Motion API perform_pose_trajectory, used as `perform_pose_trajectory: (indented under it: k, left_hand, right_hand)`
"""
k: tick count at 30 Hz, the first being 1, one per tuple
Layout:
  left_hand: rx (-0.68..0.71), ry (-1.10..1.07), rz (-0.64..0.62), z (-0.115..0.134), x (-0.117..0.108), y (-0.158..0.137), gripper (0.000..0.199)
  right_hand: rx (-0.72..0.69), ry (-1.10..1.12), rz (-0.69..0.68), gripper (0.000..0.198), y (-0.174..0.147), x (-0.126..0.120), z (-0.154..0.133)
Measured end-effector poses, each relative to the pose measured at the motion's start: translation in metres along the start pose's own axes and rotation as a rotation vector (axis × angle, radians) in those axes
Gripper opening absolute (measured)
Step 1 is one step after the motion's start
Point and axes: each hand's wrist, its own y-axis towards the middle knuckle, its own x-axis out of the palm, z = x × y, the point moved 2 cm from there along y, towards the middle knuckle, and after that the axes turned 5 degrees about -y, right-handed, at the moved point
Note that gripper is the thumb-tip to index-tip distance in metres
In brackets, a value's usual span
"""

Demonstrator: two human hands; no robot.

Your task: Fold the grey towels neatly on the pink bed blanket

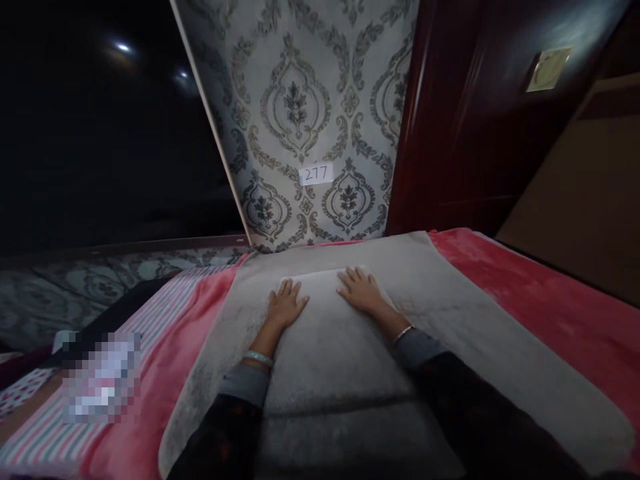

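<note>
My left hand [286, 304] lies flat, fingers spread, at the far left corner of a pale, flat, cloth-like piece [320, 300]. At its far right corner my right hand [361, 291] rests palm down, fingers also apart. The pale piece has a light far edge between the hands; its near part blends into the grey, and I cannot tell its exact kind. Beneath it spreads a large grey plush blanket [450, 320] with rounded near corners. A dark crease or edge crosses the grey surface nearer to me, between my forearms.
Under the grey one lies a pink blanket [540, 293], and a striped cloth [55, 433] at the left. A blurred-out item [103, 380] sits there. Behind are a dark screen [110, 133], patterned wallpaper [295, 67] with a "277" label [316, 174], and dark red panelling [450, 133].
</note>
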Motion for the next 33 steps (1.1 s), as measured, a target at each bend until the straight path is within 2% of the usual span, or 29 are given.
perform_pose_trajectory:
  k: [5, 9, 12, 16, 22, 25, 28, 30, 33]
  left_hand:
    - [-0.046, -0.025, 0.028, -0.002, 0.004, 0.001, 0.072]
    - [-0.094, -0.043, 0.045, -0.006, 0.007, 0.002, 0.072]
    - [-0.144, -0.07, 0.064, -0.009, 0.008, 0.001, 0.074]
    - [-0.184, -0.099, 0.063, -0.009, 0.007, 0.0, 0.074]
    - [-0.157, -0.119, -0.01, -0.014, -0.001, -0.004, 0.073]
    - [-0.148, -0.114, -0.036, -0.017, -0.008, -0.009, 0.07]
    - [-0.167, -0.091, -0.016, -0.005, -0.014, -0.018, 0.071]
    - [-0.052, -0.075, 0.024, 0.017, -0.016, -0.027, 0.069]
    - [0.284, -0.094, 0.014, 0.057, -0.007, -0.043, 0.062]
  right_hand:
    - [0.043, 0.011, 0.006, 0.058, 0.001, 0.031, 0.014]
    - [0.051, 0.0, 0.013, 0.057, 0.004, 0.038, 0.017]
    - [0.108, -0.032, 0.043, 0.057, 0.005, 0.04, 0.017]
    - [0.174, -0.03, 0.025, 0.059, 0.005, 0.039, 0.016]
    - [0.088, -0.004, -0.107, 0.059, -0.002, 0.027, 0.027]
    - [0.066, -0.006, -0.15, 0.058, -0.018, 0.019, 0.035]
    - [0.058, -0.02, -0.153, 0.058, -0.043, 0.012, 0.029]
    - [-0.006, -0.025, -0.1, 0.058, -0.064, 0.01, 0.014]
    - [-0.128, -0.025, -0.044, 0.06, -0.095, 0.014, -0.015]
